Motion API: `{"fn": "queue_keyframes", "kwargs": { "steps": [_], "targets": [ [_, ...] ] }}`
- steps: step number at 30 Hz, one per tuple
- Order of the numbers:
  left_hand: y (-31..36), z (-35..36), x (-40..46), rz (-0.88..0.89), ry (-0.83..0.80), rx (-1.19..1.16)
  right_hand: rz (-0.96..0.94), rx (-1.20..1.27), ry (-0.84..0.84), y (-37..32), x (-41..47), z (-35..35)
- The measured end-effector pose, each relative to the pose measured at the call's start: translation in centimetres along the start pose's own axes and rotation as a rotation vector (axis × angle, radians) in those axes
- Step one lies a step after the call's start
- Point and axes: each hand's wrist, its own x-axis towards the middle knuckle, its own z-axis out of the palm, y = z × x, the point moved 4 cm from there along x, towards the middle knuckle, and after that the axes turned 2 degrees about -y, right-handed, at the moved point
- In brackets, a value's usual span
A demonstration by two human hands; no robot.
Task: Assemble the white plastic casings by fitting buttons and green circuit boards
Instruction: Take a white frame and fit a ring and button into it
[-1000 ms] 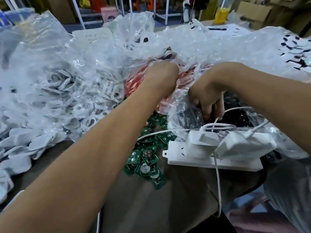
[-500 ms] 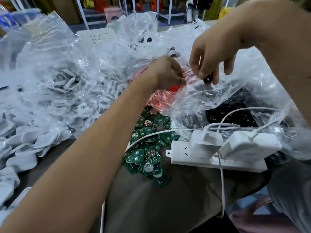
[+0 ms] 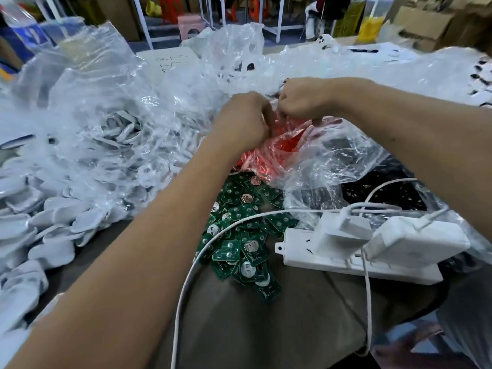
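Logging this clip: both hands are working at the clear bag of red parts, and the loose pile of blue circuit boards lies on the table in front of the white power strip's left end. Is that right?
Not quite: the circuit boards are green, not blue, as the head view shows. The rest holds: left hand and right hand work at the clear bag of red parts, and the pile lies by the left end of the white power strip.

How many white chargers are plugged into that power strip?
2. One smaller charger sits near the left end of the power strip; a larger charger sits to its right. Each has a white cable. Plastic bags cover the strip's far end, so another may be hidden.
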Motion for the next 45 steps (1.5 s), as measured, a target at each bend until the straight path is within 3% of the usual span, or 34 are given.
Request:
{"fn": "queue_keyframes", "kwargs": {
  "steps": [3,9,14,18,23,25,27,31,36,39,45],
  "targets": [
    [0.6,0.6,0.2,0.015,-0.002,0.24,-0.044,-0.094,-0.11,-0.1,0.8,1.2],
    [0.2,0.6,0.4,-0.041,-0.045,0.188,-0.165,-0.239,-0.006,-0.5,0.7,2.1],
    [-0.2,0.5,0.3,-0.048,-0.033,0.1,-0.194,0.132,-0.096,0.7,-0.3,1.3],
    [-0.3,0.2,0.0,-0.065,-0.017,-0.149,-0.146,0.236,-0.098,1.6,-0.9,0.5],
    [-0.1,-1.8,-0.2,-0.02,0.156,-0.452,-0.144,0.484,-0.014,2.4,-1.9,-1.6],
    [0.2,-2.4,0.0,0.016,0.185,-0.419,-0.158,0.603,0.094,2.6,-2.2,-2.8],
    [0.5,-2.3,0.3,0.042,0.162,-0.243,-0.137,0.657,0.206,2.7,-2.3,-3.9],
    [1.9,-1.7,0.9,0.075,0.26,-0.124,0.049,0.401,0.311,3.5,-2.0,-4.5],
    [5.4,2.1,2.7,0.18,0.134,0.086,0.27,0.138,0.241,5.5,-1.9,-3.3],
    [6.0,4.1,4.1,0.145,0.076,0.212,0.347,0.078,0.265,6.2,-2.1,-2.8],
    [5.7,6.3,4.7,0.026,0.075,0.075,0.386,-0.017,0.269,5.9,-2.0,-2.4]
  ]
}}
